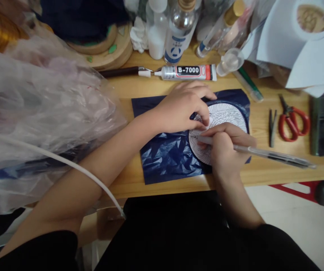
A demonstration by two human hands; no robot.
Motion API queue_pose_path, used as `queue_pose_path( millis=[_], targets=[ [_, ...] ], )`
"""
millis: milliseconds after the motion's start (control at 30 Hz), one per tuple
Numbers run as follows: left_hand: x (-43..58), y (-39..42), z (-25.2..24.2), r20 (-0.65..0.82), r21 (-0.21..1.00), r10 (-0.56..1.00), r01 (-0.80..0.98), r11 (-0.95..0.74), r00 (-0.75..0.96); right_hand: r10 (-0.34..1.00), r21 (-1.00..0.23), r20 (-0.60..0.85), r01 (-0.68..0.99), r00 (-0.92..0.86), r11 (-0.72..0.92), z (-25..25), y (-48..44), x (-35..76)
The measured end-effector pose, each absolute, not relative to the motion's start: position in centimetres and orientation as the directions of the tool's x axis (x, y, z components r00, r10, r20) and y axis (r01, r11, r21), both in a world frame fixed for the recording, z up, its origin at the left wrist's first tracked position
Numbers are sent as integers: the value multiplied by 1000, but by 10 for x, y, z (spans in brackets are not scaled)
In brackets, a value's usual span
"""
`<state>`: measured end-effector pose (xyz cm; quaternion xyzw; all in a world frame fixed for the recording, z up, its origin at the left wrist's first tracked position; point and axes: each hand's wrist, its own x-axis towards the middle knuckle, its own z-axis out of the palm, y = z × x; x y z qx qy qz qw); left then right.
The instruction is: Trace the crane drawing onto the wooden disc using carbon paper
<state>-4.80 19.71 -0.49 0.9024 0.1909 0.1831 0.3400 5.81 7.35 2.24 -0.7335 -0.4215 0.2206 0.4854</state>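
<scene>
A round white paper with a printed line pattern (230, 113) lies on a crinkled dark blue sheet (173, 154) on the wooden table. My left hand (188, 107) rests over the paper's upper left part. Its thumb and forefinger come together in a pinch beside a small white spot, and what they hold is unclear; the other fingers reach forward onto the blue sheet. In my right hand (230, 148) is a clear-barrelled pen (272, 154), gripped near its tip. The tip meets the paper's lower left part, close to my left thumb. Both hands cover much of the pattern.
Behind the sheet lie a B-7000 glue tube (188, 72) and a dark-handled tool (122, 71). Bottles (179, 34) stand farther back. Red-handled pliers (293, 120) and tweezers (272, 128) lie right. Plastic bags (37, 113) and a white cable (74, 165) are left.
</scene>
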Motion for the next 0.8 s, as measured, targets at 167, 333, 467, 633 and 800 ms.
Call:
queue_pose_path(
  millis=[167, 333, 467, 633, 800],
  targets=[
    [-48, 197, -7, 203, 698, 473, 212, -684, 857, 832, -913, 71, 371, 549, -167, 20, 73, 59],
    [-48, 197, -7, 207, 687, 469, 214, -695, 858, 856, -921, 97, 373, 508, -117, 17, 71, 63],
    [-48, 197, -6, 212, 690, 469, 208, -693, 857, 810, -935, 65, 320, 583, -156, 19, 71, 63],
    [-49, 196, -5, 204, 711, 479, 207, -672, 854, 770, -920, 91, 350, 631, -178, 18, 70, 62],
    [-49, 196, -4, 182, 698, 474, 227, -679, 861, 826, -928, 106, 353, 554, -118, 12, 68, 65]
  ],
)
